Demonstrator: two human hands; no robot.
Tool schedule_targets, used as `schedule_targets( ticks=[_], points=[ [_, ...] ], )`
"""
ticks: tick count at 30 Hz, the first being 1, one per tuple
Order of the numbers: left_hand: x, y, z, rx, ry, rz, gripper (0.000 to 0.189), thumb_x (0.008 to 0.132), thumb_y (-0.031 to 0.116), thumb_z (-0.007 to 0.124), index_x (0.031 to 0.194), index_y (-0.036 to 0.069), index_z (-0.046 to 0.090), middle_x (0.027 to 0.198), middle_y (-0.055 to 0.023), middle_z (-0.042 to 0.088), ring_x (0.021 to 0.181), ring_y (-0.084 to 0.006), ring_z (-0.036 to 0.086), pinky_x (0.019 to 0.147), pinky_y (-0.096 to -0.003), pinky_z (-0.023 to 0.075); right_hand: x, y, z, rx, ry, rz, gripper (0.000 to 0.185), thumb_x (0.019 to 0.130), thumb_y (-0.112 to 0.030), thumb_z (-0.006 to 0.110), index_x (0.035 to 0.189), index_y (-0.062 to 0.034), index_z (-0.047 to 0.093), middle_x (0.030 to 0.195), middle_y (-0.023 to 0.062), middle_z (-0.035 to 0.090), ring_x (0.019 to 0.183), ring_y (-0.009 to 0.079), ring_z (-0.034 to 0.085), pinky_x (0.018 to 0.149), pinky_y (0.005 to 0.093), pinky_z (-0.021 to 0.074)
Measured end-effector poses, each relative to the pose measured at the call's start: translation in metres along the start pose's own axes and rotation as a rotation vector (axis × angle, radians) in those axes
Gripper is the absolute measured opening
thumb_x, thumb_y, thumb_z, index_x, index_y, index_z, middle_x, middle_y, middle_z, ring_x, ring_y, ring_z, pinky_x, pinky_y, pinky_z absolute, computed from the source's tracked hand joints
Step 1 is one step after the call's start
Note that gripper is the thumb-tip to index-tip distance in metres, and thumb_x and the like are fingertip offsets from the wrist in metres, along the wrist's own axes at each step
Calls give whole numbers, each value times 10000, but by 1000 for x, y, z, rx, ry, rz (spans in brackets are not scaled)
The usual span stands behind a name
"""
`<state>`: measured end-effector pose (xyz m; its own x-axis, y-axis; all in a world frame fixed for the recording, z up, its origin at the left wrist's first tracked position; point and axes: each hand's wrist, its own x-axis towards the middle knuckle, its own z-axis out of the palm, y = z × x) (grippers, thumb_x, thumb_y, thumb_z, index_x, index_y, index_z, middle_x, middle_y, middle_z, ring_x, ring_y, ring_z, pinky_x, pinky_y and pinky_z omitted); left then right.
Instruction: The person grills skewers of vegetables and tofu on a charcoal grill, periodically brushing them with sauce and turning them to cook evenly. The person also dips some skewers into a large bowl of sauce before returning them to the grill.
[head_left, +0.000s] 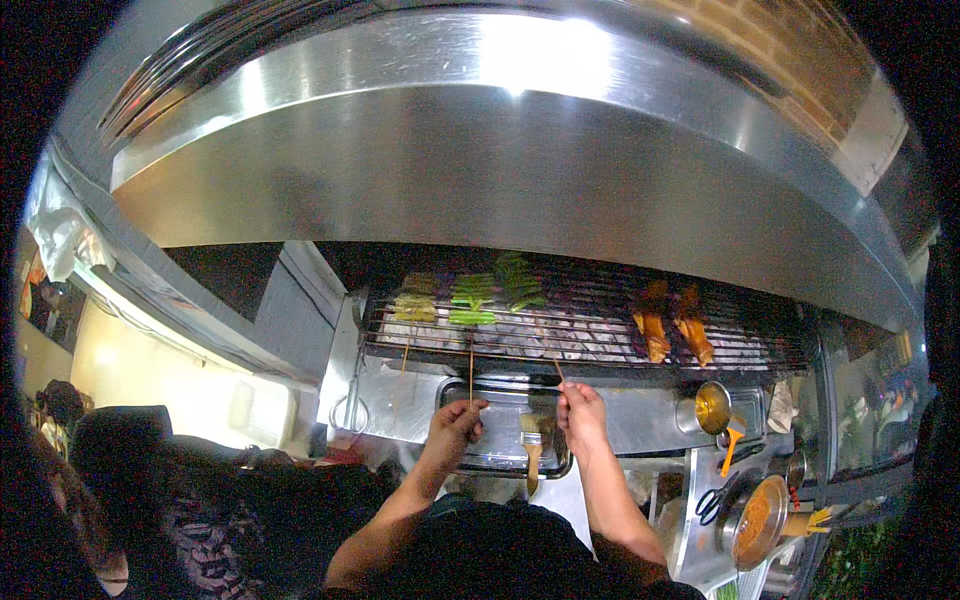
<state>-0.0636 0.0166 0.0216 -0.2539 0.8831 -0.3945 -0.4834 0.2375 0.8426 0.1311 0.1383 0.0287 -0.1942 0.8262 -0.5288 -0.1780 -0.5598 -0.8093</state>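
My left hand (456, 421) pinches the end of a thin wooden skewer (472, 367). Green vegetable pieces (472, 296) are threaded on its far part, over the charcoal grill grate (585, 330). In my right hand (581, 412) is the end of another skewer (558, 366), which leads toward darker green, blurred vegetables (520, 283). A third skewer of paler yellow-green food (415, 296) rests on the grate at the left, untouched. Below my hands lies a metal tray (499, 450) with a wooden-handled basting brush (532, 446) in it.
Two browned food pieces (691, 330) lie on the grate's right side. A steel hood (450, 172) overhangs the grill. At right stand a bowl of yellow liquid (711, 409), an orange-handled brush (732, 442), scissors (707, 506) and a bowl of reddish seasoning (757, 521). Another person (202, 510) is at lower left.
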Motion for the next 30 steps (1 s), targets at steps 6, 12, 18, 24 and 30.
schedule_targets(
  ticks=[6, 12, 18, 24, 30],
  points=[
    [-20, -6, 8, 80, -31, -33, 263, 944, 216, 529, 1090, 9, 603, 666, 13, 530, 579, -66, 434, 538, -204, 335, -51, 24, -5, 84, -6, -47, 89, 916, -157, 534, 854, -94, 548, 645, -24, 500, 485, 72, 410, 431, 218, 325],
    [-6, -22, 28, 96, -102, -120, 300, 916, 267, 568, 1074, 17, 620, 721, -1, 584, 660, -82, 500, 625, -217, 374, -53, 75, -9, -199, -132, -77, 101, 943, -152, 497, 911, -60, 523, 680, -2, 501, 549, 75, 433, 478, 224, 358],
    [15, -38, 33, 12, -193, -105, 370, 899, 281, 547, 1189, 53, 564, 1007, -45, 648, 916, -144, 589, 748, -266, 441, -45, 77, -10, -429, -219, -148, 170, 934, -179, 531, 853, -35, 571, 711, -2, 554, 600, 76, 485, 526, 222, 393],
    [37, -59, 42, -472, -396, -243, 412, 912, 342, 506, 1196, 45, 531, 997, -83, 635, 910, -172, 593, 762, -283, 471, -65, 53, -2, -542, -114, -258, 194, 910, -191, 582, 813, -23, 589, 674, -8, 554, 593, 65, 473, 529, 228, 388],
    [24, -31, 53, -289, -53, -173, 292, 889, 245, 535, 1048, 4, 579, 659, -10, 509, 535, -119, 464, 494, -254, 405, -65, 75, -36, -482, -90, -187, 240, 879, -240, 612, 842, -4, 610, 646, 19, 556, 574, 92, 481, 526, 267, 401]
  ],
)
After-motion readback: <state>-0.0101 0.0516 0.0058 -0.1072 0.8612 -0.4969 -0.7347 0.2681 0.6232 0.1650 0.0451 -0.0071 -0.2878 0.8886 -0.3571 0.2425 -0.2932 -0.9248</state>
